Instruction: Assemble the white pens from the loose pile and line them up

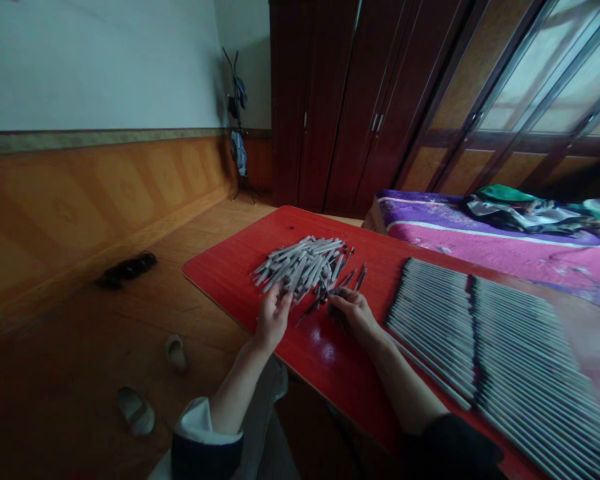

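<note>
Red tabletop point(240, 280) runs out ahead of the person, with a wooden floor point(205, 233) to its left, a dark wardrobe point(330, 100) beyond it and a bed with a purple and pink cover point(500, 233) to its right. Just ahead of both hands lies a loose heap of thin grey-white sticks point(305, 267) with dark ends, crossing in all directions. The left hand point(274, 313) rests at the heap's near edge, its fingers point(281, 293) slightly spread and touching the sticks; whether it grips any cannot be told. The right hand point(353, 313) sits just beside the heap's near right edge, its fingers point(341, 301) curled in narrowly next to some dark stick ends, though it is hard to tell whether they hold one. Right of that hand, long neat rows of sticks point(485, 360) lie side by side on the tabletop. Left of the left hand, two pale slippers point(175, 352) sit on the floor.
</note>
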The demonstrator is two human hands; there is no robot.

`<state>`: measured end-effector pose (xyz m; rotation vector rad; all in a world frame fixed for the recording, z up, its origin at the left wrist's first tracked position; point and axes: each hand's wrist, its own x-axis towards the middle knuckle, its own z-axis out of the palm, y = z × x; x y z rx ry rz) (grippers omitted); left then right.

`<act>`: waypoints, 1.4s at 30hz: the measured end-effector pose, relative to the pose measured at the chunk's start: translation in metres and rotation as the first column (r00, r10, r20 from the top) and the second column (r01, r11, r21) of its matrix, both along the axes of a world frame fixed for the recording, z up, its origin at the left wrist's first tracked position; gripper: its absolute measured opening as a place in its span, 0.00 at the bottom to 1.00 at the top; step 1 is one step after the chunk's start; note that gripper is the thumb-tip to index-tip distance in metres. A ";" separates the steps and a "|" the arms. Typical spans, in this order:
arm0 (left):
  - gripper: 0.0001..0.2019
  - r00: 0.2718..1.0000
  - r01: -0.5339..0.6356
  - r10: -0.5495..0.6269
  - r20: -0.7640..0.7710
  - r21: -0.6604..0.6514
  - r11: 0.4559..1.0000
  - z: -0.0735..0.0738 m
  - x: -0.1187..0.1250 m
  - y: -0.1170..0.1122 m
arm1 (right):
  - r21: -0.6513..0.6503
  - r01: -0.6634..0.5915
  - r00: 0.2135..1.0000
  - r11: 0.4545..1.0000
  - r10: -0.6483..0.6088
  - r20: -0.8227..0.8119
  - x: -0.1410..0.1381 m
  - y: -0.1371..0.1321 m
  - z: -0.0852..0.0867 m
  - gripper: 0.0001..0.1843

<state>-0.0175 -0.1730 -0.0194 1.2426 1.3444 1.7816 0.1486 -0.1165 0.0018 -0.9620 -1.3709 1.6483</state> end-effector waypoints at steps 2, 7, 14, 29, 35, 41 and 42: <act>0.11 0.961 0.001 -0.004 0.276 0.009 1.000 0.000 0.001 0.004 | 0.018 -0.139 0.989 0.990 0.138 0.046 -0.002 -0.006 0.003 0.13; 0.11 0.734 -0.018 -0.052 0.677 0.096 0.995 -0.002 0.006 0.007 | 0.008 -0.308 0.938 0.951 0.302 0.171 -0.007 -0.014 0.005 0.11; 0.14 0.618 -0.034 -0.094 0.780 0.146 0.989 -0.005 0.004 0.007 | 0.021 -0.294 0.929 0.956 0.281 0.241 -0.009 -0.011 -0.002 0.09; 0.13 0.791 0.098 -0.113 0.601 0.058 0.993 -0.001 0.008 0.002 | -0.013 -0.222 0.970 0.975 0.222 0.099 -0.011 -0.010 -0.003 0.17; 0.12 0.826 0.156 -0.134 0.548 0.005 0.988 0.003 0.007 -0.003 | -0.123 -0.265 0.942 0.956 0.229 -0.243 -0.004 -0.008 0.004 0.21; 0.09 0.718 0.155 -0.142 0.681 0.043 0.987 0.005 0.003 -0.004 | -0.084 -0.337 0.859 0.938 0.270 -0.435 0.004 -0.005 0.011 0.26; 0.09 0.712 0.158 -0.148 0.686 0.049 0.986 0.005 0.003 -0.004 | -0.089 -0.333 0.861 0.939 0.265 -0.433 0.003 -0.005 0.012 0.26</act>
